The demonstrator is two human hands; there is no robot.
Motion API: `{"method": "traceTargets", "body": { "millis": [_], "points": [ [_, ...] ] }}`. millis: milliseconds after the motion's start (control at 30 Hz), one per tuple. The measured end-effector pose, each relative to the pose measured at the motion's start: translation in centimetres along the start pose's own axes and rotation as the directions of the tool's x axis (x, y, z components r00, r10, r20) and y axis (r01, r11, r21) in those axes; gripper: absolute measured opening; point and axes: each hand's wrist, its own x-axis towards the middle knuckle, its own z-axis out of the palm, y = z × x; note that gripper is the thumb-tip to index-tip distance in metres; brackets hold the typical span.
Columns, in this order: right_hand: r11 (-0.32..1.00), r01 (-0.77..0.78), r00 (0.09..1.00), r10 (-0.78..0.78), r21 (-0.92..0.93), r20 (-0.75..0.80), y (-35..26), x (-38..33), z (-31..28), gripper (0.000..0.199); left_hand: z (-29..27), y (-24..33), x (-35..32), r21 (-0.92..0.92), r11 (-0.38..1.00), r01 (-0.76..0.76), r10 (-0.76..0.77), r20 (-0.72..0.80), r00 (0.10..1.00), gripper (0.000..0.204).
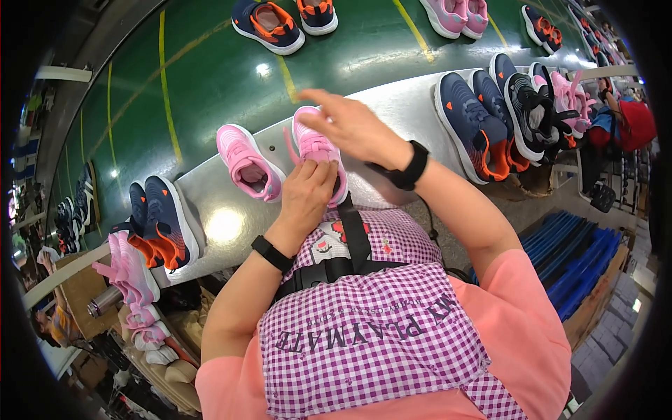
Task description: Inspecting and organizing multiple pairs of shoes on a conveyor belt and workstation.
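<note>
A pink child's sneaker [316,141] with a white sole stands in front of me, toe pointing away, on the metal ledge. The fingers of my left hand [308,189] are closed together at its tongue and opening, covering much of the collar. Over the sneaker's far right side hovers my right hand [360,136], slightly blurred, fingers stretched out and apart, gripping nothing visible. A loose pink strap [290,145] sticks up along the shoe's left side, apart from my right fingers. Just left sits the matching pink sneaker [250,164], its opening toward me.
Beyond the metal ledge [399,105] runs a green belt [210,70] with yellow lines, carrying navy-and-orange sneakers [269,26] and pink ones [455,15]. Navy sneakers [470,119] crowd the ledge's right; others [168,217] stand at its left. Blue racks [574,259] lie low at right.
</note>
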Motion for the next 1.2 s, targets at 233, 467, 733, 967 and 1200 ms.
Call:
{"method": "traceTargets", "body": {
  "millis": [233,467,733,967,1200],
  "points": [
    [0.998,0.042,0.998,-0.039,-0.047,0.054,1.8,1.0,1.8,0.024,0.2,0.4,0.1,0.029,0.999,0.03,-0.029,-0.033,0.999,0.032],
    [0.586,-0.568,0.82,0.461,0.578,0.338,6.2,-4.9,-0.2,0.012,0.2,0.0,0.2,-0.04,0.999,0.023,-0.023,0.004,1.0,0.029],
    [0.39,-0.598,0.769,0.524,0.701,0.365,7.8,-6.6,1.7,0.013,0.4,-0.2,0.4,-0.03,0.999,0.027,-0.026,0.015,1.0,0.028],
    [0.203,-0.688,0.697,0.451,0.696,0.557,10.5,-6.8,2.7,0.011,0.6,-0.1,0.4,-0.051,0.999,0.016,-0.018,-0.022,1.0,0.029],
    [0.009,-0.774,0.572,0.438,0.633,0.694,11.3,-6.9,3.1,0.021,0.9,-0.4,0.6,-0.095,0.995,-0.018,0.015,-0.034,0.999,0.027]
  ]
}}
